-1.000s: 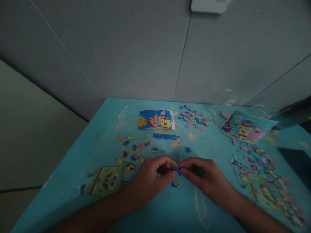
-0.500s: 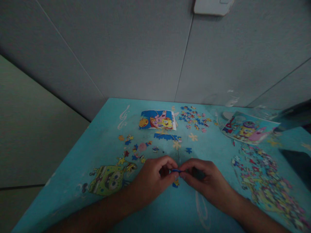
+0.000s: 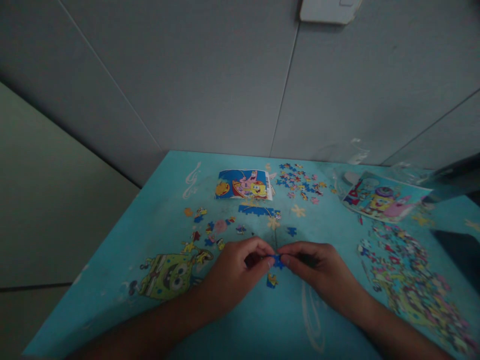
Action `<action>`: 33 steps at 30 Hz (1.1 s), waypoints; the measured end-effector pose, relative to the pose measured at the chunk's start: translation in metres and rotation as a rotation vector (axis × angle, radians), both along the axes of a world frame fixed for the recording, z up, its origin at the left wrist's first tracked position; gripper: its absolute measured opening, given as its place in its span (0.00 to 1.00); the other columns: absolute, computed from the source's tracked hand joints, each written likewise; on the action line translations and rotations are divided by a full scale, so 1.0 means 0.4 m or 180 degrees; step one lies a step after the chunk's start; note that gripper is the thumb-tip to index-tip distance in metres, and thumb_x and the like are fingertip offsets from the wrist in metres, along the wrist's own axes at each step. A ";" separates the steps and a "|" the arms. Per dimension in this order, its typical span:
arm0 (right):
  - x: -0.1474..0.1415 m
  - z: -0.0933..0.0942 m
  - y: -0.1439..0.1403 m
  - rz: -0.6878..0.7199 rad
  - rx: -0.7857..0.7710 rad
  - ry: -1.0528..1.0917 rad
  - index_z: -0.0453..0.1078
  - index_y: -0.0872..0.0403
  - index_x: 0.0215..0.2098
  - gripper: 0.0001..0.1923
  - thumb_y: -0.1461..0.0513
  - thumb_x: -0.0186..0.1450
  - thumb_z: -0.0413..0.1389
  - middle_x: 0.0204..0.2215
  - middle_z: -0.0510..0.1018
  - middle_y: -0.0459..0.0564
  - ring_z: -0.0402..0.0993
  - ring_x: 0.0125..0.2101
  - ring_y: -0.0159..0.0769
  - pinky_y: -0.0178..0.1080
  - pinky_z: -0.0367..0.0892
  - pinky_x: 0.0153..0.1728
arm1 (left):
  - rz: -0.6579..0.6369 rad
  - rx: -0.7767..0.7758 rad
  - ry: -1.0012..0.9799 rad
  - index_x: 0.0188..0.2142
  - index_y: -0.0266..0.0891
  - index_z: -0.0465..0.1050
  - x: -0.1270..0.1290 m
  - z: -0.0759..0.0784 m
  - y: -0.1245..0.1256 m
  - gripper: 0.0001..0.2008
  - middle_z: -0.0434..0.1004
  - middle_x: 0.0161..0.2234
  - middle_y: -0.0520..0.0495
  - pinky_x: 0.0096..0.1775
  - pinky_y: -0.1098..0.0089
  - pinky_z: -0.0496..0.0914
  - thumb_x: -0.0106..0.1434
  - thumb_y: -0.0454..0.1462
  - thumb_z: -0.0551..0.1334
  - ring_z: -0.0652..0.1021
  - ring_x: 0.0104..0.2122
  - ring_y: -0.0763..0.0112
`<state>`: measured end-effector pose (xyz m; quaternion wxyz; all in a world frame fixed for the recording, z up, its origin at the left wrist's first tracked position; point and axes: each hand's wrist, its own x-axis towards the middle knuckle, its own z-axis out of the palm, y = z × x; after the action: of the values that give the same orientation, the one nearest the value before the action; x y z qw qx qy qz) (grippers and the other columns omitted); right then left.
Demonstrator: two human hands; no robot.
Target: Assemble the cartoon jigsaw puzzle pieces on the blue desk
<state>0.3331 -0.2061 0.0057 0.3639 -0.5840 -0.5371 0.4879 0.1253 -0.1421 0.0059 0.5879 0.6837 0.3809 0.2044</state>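
Between the fingertips of my left hand and my right hand is a blue jigsaw puzzle piece, pinched from both sides. Whether it is one piece or two joined ones I cannot tell. Just below it on the table lies a blue and yellow piece. A lone blue piece rests beyond my right fingers. Farther back, a joined blue strip of puzzle lies below the picture card. Loose pieces are scattered past my left hand.
A heap of small pieces lies at the back. On the right are a second picture card, a large spread of pieces and a dark flat object. The turquoise printed table meets a grey wall.
The blue piece has turned from edge-on, so more of its flat face shows. Both hands have shifted very slightly away from me.
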 end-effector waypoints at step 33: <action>-0.010 0.053 -0.003 -0.0268 0.0417 -0.0587 0.82 0.47 0.41 0.09 0.55 0.68 0.60 0.32 0.84 0.46 0.79 0.33 0.36 0.37 0.74 0.39 | 0.0119 0.0313 -0.0264 0.44 0.45 0.81 -0.001 0.011 -0.009 0.08 0.84 0.41 0.54 0.45 0.73 0.72 0.70 0.37 0.62 0.81 0.40 0.72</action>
<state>0.3293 -0.2074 0.0268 0.3704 -0.6234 -0.5740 0.3804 0.1247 -0.1456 0.0102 0.5651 0.6955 0.3584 0.2619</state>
